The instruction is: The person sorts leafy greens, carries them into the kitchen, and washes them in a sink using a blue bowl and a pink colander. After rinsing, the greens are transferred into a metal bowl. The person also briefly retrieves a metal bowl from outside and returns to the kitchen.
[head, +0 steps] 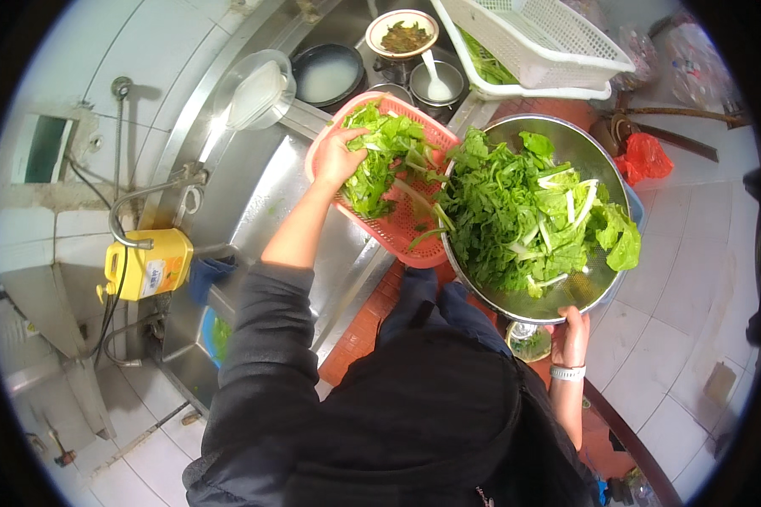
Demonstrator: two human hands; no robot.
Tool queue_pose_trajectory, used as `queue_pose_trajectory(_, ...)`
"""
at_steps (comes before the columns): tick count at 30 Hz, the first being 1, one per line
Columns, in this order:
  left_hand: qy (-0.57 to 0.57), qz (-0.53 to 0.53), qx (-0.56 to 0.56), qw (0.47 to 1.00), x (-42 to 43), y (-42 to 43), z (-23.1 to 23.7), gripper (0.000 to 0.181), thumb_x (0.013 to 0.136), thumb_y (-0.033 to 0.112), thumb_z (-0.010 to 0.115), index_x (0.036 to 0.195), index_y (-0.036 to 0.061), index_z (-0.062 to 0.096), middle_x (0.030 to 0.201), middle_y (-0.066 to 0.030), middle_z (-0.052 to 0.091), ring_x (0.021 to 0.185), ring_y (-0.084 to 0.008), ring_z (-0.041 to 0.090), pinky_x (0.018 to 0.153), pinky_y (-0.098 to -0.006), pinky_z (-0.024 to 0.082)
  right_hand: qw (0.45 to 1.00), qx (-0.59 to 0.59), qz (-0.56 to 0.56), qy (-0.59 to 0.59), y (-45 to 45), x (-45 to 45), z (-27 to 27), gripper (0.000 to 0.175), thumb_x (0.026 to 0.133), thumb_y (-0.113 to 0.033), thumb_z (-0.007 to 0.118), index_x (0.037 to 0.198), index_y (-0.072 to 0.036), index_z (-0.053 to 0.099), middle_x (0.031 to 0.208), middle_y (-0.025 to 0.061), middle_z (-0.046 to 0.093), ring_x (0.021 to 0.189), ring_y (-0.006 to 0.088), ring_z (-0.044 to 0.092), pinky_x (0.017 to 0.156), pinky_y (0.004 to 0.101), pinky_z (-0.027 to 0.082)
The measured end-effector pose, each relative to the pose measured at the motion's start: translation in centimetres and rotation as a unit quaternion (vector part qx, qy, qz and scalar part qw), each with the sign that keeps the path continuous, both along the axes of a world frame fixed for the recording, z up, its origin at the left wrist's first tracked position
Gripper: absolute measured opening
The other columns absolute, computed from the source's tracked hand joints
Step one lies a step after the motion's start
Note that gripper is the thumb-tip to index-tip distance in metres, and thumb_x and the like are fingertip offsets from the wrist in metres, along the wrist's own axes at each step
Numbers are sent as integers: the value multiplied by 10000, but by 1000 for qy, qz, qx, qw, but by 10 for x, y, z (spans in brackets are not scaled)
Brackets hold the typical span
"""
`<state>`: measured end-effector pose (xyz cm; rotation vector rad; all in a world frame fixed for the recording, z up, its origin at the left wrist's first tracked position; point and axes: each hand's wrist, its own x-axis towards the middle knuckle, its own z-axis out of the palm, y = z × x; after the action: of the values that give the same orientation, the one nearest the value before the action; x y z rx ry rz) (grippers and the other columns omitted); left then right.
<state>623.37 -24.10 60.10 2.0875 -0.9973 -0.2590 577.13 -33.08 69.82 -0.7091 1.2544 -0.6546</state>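
Observation:
My left hand [341,158] grips a bunch of leafy greens [380,180] inside a pink plastic basket [412,252], with a few stems trailing toward the right rim. Beside the basket, a round perforated metal colander [498,130] holds a large heap of greens [513,203], dark serrated leaves on the left and paler leaves with white stalks on the right. My right hand [571,333] holds the colander's near rim, its thumb over the edge. The fingers below that rim are partly hidden.
A stainless sink [269,203] with a curved faucet [120,212] lies left, near a yellow jug [155,263]. Behind stand a clear plastic bowl [228,95], a dark pan of cloudy liquid [328,75], a bowl of cooked food [403,35] and white baskets [545,70]. A red bag [647,158] sits right.

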Motion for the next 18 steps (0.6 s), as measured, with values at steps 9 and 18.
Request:
queue_pose_trajectory(9, 76, 105, -163, 978, -38, 14, 140, 356, 636, 36, 625, 990, 58, 653, 933, -109, 656, 812, -142, 615, 762, -255, 466, 995, -52, 83, -36, -12, 44, -13, 316, 748, 10, 467, 1063, -16, 457, 869, 62, 564, 670, 148, 571, 512, 235, 491)
queue_pose_trajectory(18, -220, -65, -61, 971, -220, -36, 152, 401, 660, 69, 630, 1053, 136, 584, 1135, -157, 488, 990, -336, 502, 701, -344, 500, 991, -43, 107, -75, 0, 88, -8, 359, 752, -10, 458, 1110, -23, 444, 879, 33, 559, 649, 92, 534, 490, 213, 438)
